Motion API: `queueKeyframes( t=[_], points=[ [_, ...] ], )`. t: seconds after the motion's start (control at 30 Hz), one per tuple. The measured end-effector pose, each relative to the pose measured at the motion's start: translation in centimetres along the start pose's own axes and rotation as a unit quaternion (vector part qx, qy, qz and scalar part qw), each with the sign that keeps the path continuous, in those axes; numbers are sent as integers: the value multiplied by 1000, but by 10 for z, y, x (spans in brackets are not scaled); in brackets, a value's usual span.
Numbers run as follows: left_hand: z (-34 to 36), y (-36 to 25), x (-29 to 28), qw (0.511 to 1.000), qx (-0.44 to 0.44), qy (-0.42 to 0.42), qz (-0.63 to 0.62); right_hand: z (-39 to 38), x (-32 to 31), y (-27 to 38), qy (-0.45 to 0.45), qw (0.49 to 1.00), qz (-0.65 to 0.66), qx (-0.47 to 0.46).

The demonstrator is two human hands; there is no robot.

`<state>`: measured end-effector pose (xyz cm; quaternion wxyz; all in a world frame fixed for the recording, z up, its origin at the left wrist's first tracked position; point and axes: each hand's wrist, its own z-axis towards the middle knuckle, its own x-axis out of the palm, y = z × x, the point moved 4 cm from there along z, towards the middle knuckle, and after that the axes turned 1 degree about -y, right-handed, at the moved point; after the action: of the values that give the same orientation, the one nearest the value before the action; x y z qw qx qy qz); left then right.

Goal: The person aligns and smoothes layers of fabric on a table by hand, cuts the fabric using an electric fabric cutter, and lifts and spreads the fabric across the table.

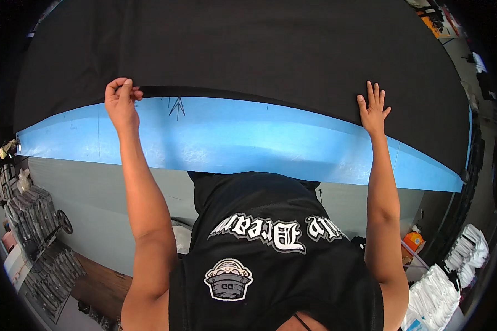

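A wide sheet of black fabric (270, 55) lies over a long blue table (248, 138), whose front strip shows bare below the fabric's edge. My left hand (121, 99) is at that edge on the left, thumb and finger pinched on the cloth. On the right, my right hand (374, 110) rests palm down on the fabric just above the edge, fingers spread. Some dark line marks show on the blue surface beside my left hand.
Racks of folded grey items (33, 220) stand at the lower left beside a dark wheel. Stacks of white items (436, 292) and an orange object (412, 243) are at the lower right. My body is against the table's front edge.
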<state>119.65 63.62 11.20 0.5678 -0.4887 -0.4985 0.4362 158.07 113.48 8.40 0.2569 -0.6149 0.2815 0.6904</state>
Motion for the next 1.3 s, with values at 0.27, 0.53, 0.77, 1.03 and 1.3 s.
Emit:
queueKeyframes(
  t=[0.27, 0.53, 0.77, 1.03, 1.3],
  points=[
    [-7, 29, -17, 970, 37, -17, 241, 1, 2, 2, -5, 1000, 1, -4],
    [-16, 40, -28, 973, 35, -5, 228, -2, 1, 1, -10, 1000, -2, -14],
    [-22, 28, -15, 950, 51, -17, 307, -2, -13, 25, -4, 999, 39, 9],
    [-19, 22, -13, 934, 69, 3, 352, -28, 2, 182, -8, 995, -33, -98],
    [-21, 9, -21, 868, 16, 61, 492, -30, -28, 232, -41, 993, 67, -86]
  ],
)
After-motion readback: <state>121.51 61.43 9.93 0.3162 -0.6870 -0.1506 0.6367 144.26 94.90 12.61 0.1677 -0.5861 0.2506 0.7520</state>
